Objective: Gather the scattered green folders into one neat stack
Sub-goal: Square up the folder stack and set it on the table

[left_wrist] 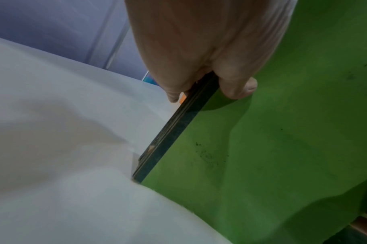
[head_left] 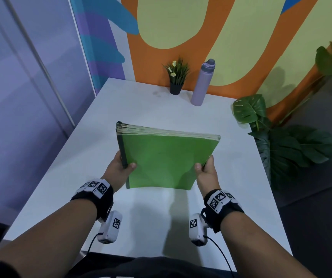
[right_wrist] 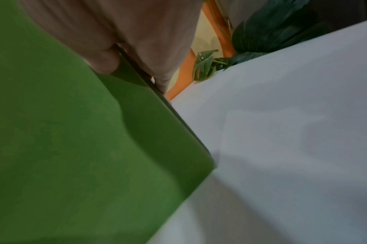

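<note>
Several green folders form one stack point(head_left: 164, 157), tilted with its near edge raised above the white table point(head_left: 145, 213). My left hand point(head_left: 121, 165) grips the stack's left edge by the dark spine, thumb on the top cover. My right hand point(head_left: 205, 167) grips the right edge, thumb on top and fingers hidden underneath. In the left wrist view the thumb presses the green cover point(left_wrist: 283, 148) beside the dark spine point(left_wrist: 172, 132). The right wrist view shows the cover point(right_wrist: 74, 148) pinched at its right edge. No loose folder shows elsewhere.
A small potted plant point(head_left: 176, 77) and a lilac water bottle point(head_left: 202, 83) stand at the table's far edge against the painted wall. Large green leaves point(head_left: 281, 137) crowd the table's right side. A glass partition runs along the left.
</note>
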